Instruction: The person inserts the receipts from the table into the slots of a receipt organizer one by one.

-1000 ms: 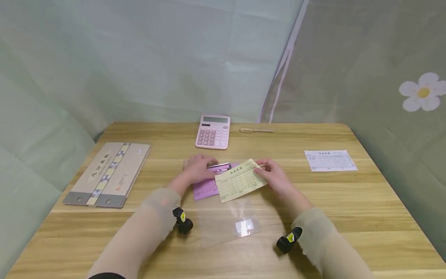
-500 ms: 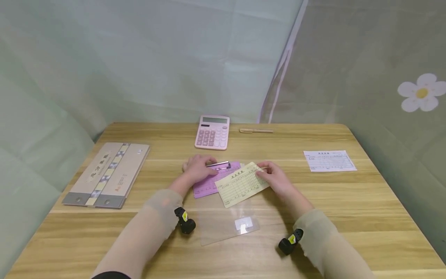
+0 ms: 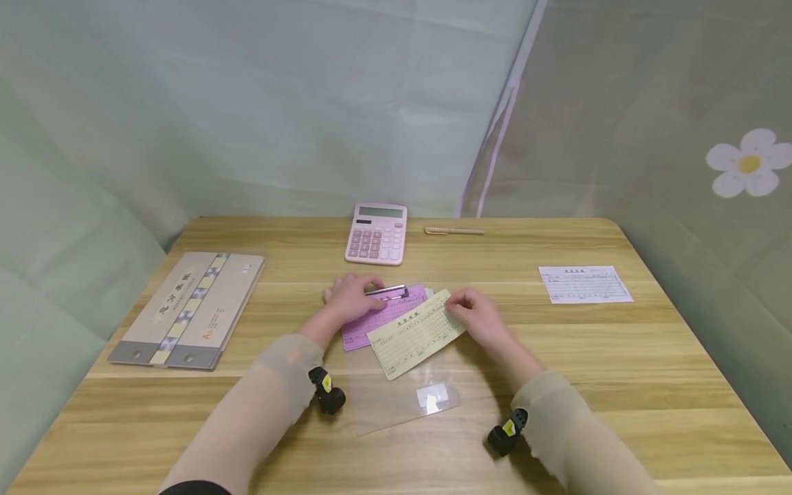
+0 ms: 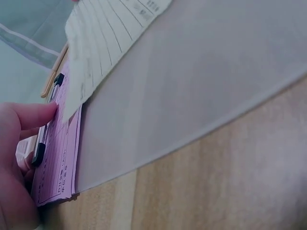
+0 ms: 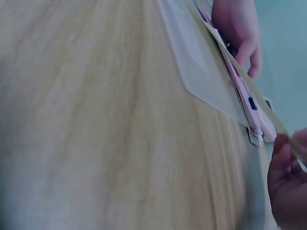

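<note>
A clear clipboard (image 3: pixel 402 405) lies on the table with a purple printed form (image 3: pixel 357 335) under its metal clip (image 3: pixel 396 291). My left hand (image 3: pixel 353 297) holds the clipboard at the clip. In the left wrist view its thumb (image 4: pixel 41 114) rests on the purple form, with the other fingers curled beside the clip. A pale yellow form (image 3: pixel 414 337) slants over the purple one, partly covering it. My right hand (image 3: pixel 479 317) pinches the yellow form by its upper right corner. Seen from the right wrist, that sheet is nearly edge-on and raised.
Behind the clipboard stand a pink calculator (image 3: pixel 376 237) and a beige pen (image 3: pixel 454 231). A white form (image 3: pixel 586 284) lies at the right. On the left is a beige folder (image 3: pixel 192 309) with a patterned band. Cloth curtains (image 3: pixel 309 103) rise behind the table (image 3: pixel 619 385).
My right hand has drawn the yellow form leftward and toward me, tilting it more and showing more of the purple form and clip. The left hand stays nearly still at the clip.
</note>
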Demonstrator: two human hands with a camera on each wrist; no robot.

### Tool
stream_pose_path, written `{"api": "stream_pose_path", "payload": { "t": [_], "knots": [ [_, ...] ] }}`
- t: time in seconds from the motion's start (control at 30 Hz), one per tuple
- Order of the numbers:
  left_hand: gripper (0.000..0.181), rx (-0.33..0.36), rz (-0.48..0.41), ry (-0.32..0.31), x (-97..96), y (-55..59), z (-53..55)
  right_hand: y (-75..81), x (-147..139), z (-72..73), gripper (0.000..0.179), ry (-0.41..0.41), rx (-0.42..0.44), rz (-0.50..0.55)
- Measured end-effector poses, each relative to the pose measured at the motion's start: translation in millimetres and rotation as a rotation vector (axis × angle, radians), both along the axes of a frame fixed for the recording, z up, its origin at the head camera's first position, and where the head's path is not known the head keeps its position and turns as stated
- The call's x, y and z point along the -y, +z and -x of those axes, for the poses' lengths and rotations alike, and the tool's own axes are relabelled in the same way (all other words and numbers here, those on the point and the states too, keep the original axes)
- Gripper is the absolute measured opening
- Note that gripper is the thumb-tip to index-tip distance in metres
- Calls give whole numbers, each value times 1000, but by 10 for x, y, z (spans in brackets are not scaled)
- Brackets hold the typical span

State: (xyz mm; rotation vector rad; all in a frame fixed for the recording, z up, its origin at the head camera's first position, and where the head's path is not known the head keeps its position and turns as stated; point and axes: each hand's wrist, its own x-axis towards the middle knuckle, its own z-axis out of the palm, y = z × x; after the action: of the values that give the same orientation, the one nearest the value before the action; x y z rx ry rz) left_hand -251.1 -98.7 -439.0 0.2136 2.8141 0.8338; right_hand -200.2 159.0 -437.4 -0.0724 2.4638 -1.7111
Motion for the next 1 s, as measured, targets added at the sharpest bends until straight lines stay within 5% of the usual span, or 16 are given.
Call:
{"api": "stream_pose_path", "payload": {
  "t": [0.2, 0.37, 0.8, 1.0],
  "knots": [
    [40, -10, 1, -8, 2, 1, -9, -7, 130, -40, 26, 170, 75, 44],
    [41, -15, 5, -7, 7, -14, -11, -42, 270, -33, 28, 244, 58, 52],
    [38, -38, 7, -9, -20, -46, -17, -79, 374, 0, 24, 129, 11, -1],
    [38, -56, 6, -17, 5, -60, -12, -90, 364, 23, 24, 140, -55, -115]
  ]
}}
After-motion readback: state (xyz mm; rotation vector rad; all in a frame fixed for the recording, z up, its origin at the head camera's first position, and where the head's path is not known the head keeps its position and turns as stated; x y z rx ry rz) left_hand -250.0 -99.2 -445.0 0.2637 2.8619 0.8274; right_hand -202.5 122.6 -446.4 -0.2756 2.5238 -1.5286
